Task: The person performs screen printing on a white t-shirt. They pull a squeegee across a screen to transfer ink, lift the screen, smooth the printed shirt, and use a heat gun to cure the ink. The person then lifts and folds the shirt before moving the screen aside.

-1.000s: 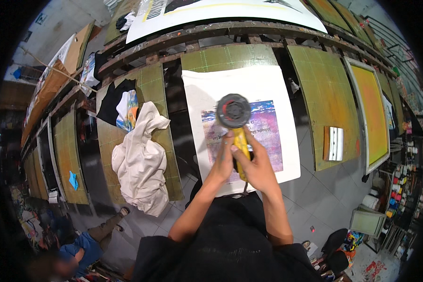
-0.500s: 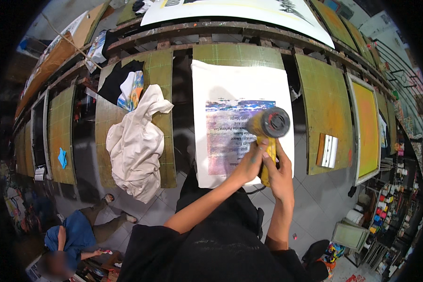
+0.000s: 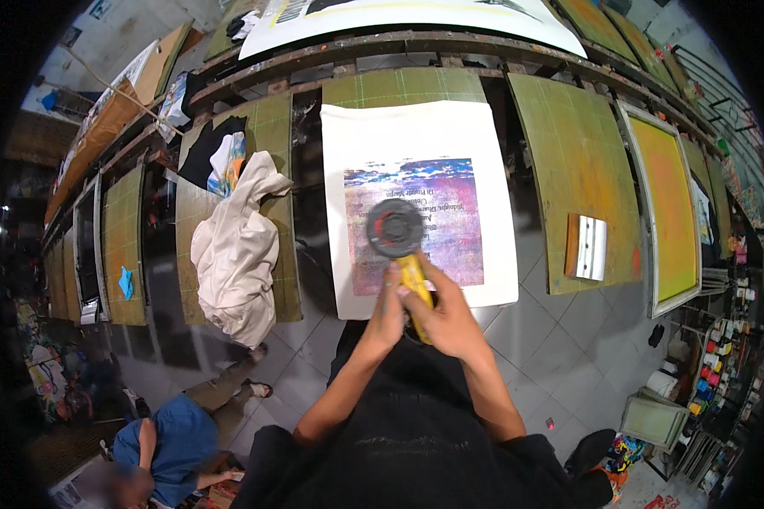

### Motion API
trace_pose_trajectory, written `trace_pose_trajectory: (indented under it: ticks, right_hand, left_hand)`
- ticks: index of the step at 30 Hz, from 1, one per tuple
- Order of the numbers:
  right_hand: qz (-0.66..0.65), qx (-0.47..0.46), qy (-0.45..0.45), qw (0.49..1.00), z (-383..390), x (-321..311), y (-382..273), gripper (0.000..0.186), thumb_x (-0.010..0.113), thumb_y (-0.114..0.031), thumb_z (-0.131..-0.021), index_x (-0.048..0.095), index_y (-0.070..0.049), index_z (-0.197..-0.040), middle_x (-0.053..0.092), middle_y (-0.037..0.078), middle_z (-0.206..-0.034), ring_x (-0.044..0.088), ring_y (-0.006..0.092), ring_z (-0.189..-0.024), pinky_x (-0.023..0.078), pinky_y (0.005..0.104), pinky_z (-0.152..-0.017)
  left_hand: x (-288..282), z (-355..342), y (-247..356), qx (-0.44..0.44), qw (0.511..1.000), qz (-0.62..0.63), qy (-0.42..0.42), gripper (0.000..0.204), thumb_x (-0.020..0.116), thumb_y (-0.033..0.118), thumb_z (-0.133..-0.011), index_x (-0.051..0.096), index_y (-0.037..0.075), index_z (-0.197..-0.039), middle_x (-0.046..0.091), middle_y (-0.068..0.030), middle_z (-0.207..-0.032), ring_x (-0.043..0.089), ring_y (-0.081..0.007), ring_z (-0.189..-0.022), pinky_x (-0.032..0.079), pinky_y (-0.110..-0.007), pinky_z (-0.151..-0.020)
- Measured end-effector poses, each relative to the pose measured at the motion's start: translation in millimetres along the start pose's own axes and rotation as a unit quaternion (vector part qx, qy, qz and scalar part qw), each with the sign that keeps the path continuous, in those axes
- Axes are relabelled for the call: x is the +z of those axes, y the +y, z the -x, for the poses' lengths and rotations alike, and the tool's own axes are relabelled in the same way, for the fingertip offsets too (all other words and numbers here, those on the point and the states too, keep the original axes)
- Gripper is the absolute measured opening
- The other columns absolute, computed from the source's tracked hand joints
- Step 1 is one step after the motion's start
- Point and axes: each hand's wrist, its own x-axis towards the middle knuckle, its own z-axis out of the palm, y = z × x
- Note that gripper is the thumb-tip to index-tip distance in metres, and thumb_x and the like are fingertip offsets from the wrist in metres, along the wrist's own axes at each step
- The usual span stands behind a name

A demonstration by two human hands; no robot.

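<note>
A white fabric piece [image 3: 403, 131] lies flat on the olive board [image 3: 399, 85] in front of me. It bears a purple and blue print [image 3: 454, 229] with dark lettering, which reads upside down. Above the print I hold a heat gun [image 3: 396, 231] with a yellow handle and a dark round end. My left hand [image 3: 386, 312] is closed on the left side of the handle, and my right hand [image 3: 443, 316] grips it from the right. The heat gun and both hands cover part of the print. Its nozzle is hidden from above.
Crumpled cream fabric [image 3: 236, 246] rests on the board to the left. A squeegee [image 3: 586, 248] lies on the right-hand board, beside a framed screen [image 3: 666, 212]. Paint containers [image 3: 713, 360] stand at the far right. Another person [image 3: 174, 445] sits low at the lower left.
Both hands have carried the heat gun leftward across the print, from its right edge to left of its middle. My view has shifted slightly, so the boards appear displaced.
</note>
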Motion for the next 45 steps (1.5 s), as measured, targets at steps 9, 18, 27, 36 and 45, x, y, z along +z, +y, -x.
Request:
trace_pose_trajectory:
  ticks: [9,18,27,36,45]
  right_hand:
    - [-0.003,0.02,-0.014,1.0,6,27,-17,0.067,0.067,-0.018,-0.102,0.037,0.008,-0.156,0.061,0.021,-0.139,0.059,0.0206,-0.125,0.046,0.033,-0.107]
    - [-0.079,0.111,0.236,0.962,65,11,-27,0.059,0.063,-0.015,-0.103,0.043,0.005,-0.154,0.069,0.013,-0.121,0.064,0.0145,-0.105,0.053,0.0308,-0.091]
    - [-0.065,0.082,0.112,0.988,64,57,-34,0.063,0.068,-0.017,-0.101,0.042,0.006,-0.155,0.063,0.015,-0.137,0.058,0.0183,-0.124,0.045,0.034,-0.106]
    - [0.015,0.019,0.001,1.0,72,49,-12,0.066,0.07,-0.015,-0.099,0.041,0.007,-0.155,0.063,0.021,-0.136,0.059,0.0209,-0.124,0.046,0.035,-0.106]
    - [-0.086,0.084,0.196,0.973,121,-42,2,0.063,0.064,-0.018,-0.102,0.042,0.004,-0.157,0.068,0.015,-0.125,0.062,0.0149,-0.108,0.053,0.032,-0.09]
  left_hand:
    - [-51,2,-28,0.057,0.996,-0.065,-0.034,0.068,0.019,0.053,-0.113,0.039,-0.002,-0.148,0.05,-0.0191,-0.142,0.046,-0.025,-0.133,0.037,-0.037,-0.112]
    - [8,1,-22,-0.032,0.952,-0.174,-0.249,0.084,0.032,0.065,-0.108,0.035,-0.011,-0.144,0.058,-0.0327,-0.125,0.061,-0.0437,-0.115,0.046,-0.045,-0.101]
    - [-66,25,-35,0.014,0.97,-0.147,-0.194,0.075,0.023,0.059,-0.111,0.035,-0.006,-0.146,0.052,-0.029,-0.138,0.054,-0.0346,-0.128,0.04,-0.042,-0.11]
    - [-52,64,-57,0.06,0.997,0.017,-0.046,0.067,0.017,0.048,-0.115,0.036,-0.006,-0.151,0.046,-0.0197,-0.147,0.042,-0.0256,-0.138,0.032,-0.037,-0.117]
    - [69,22,-107,-0.041,0.979,-0.083,-0.181,0.09,0.025,0.069,-0.107,0.037,-0.011,-0.147,0.05,-0.0308,-0.144,0.049,-0.037,-0.137,0.036,-0.04,-0.115]
